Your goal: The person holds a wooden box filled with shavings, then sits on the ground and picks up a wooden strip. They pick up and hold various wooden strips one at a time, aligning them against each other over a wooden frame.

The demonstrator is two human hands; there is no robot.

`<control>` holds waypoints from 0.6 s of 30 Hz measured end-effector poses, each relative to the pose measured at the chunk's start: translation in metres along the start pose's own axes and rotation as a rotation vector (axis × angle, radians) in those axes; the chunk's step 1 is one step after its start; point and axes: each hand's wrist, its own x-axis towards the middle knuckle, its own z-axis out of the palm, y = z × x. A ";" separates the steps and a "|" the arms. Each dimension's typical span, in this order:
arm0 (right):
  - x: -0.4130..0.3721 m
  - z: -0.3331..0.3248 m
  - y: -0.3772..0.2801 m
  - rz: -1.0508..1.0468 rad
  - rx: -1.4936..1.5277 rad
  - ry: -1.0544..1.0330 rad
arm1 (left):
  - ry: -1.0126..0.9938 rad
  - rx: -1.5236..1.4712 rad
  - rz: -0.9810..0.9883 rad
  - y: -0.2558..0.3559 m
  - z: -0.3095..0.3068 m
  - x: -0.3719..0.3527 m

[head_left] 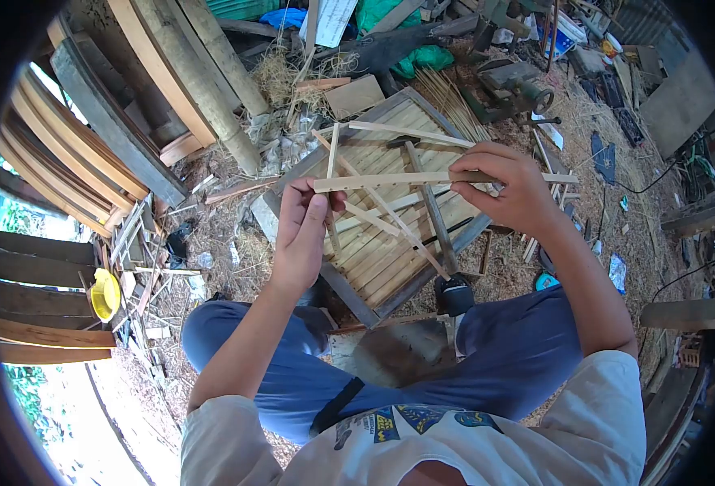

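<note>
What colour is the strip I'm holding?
The strip is pale tan, clearest in the head view.

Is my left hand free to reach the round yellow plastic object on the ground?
Probably not: the left hand pinches the long pale wooden strip, and the round yellow plastic object lies well off to the side among wood scraps.

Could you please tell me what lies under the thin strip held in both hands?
Under the strip, a slatted panel with loose sticks across it; the left hand and right hand hide parts of it.
</note>
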 end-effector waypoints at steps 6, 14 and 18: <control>-0.001 -0.007 -0.001 0.047 0.040 -0.013 | 0.084 0.095 0.032 0.000 0.003 -0.002; -0.001 -0.015 -0.002 0.030 -0.024 -0.023 | 0.095 0.113 -0.031 0.004 -0.002 -0.001; -0.002 -0.014 0.000 0.015 -0.016 -0.021 | 0.079 0.141 -0.007 0.003 -0.004 -0.001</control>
